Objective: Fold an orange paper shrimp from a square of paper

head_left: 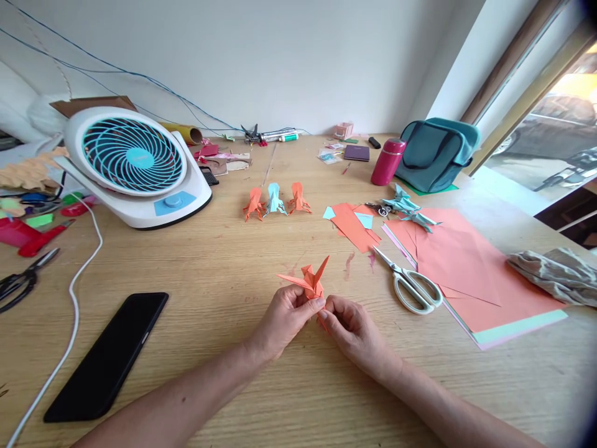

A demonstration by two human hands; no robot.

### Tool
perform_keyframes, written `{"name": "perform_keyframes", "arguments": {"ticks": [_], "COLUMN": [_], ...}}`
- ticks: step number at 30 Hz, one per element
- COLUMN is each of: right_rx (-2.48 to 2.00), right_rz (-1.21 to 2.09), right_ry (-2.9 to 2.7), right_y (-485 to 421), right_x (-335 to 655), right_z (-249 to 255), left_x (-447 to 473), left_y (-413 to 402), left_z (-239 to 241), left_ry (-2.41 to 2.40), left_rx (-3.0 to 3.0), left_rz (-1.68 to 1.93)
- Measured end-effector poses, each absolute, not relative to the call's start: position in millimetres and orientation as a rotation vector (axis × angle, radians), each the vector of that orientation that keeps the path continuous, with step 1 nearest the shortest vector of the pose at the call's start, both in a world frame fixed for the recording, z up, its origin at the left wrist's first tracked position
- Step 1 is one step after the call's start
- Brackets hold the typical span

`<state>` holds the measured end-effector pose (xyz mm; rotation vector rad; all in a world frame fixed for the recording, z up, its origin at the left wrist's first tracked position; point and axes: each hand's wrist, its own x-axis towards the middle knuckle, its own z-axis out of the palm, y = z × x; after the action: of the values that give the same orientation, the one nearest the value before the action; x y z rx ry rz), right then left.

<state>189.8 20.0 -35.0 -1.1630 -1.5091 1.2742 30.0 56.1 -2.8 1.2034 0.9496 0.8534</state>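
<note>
Orange folded-paper figure (312, 286), left of the white-handled scissors (397, 270): pinched by your left hand (288, 315) and right hand (355, 331).

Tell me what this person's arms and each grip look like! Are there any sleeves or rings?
The left grip and right grip are bare hands, with no gloves or rings that I can see. The left forearm and right forearm narrow towards plain wrists: no sleeves, watch or bracelet show. One small spot marks the left forearm.
</note>
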Motion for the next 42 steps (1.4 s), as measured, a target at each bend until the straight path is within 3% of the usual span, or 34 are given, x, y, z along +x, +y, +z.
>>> {"name": "perform_keyframes", "arguments": {"ticks": [15, 36, 39, 42], "right_rx": [-1.194, -1.261, -1.226, -1.475], "right_rz": [1.293, 1.062, 0.807, 0.091], "right_ry": [-1.52, -1.587, -1.918, -1.995], "right_y": [24.0, 20.2, 28.4, 43.4], "right_x": [190.9, 193.4, 216.0, 260.9], "right_z": [-36.3, -28.9, -15.9, -10.3], "left_x": [28.7, 32.2, 28.1, 20.8], "left_y": [60.4, 52.5, 60.7, 73.8], "left_z": [-10.0, -4.2, -3.0, -0.1], "left_ry": [1.034, 0.962, 1.01, 1.043], "left_rx": [1.185, 1.06, 1.118, 1.131], "left_rz": [0.945, 0.859, 0.948, 1.021]}}
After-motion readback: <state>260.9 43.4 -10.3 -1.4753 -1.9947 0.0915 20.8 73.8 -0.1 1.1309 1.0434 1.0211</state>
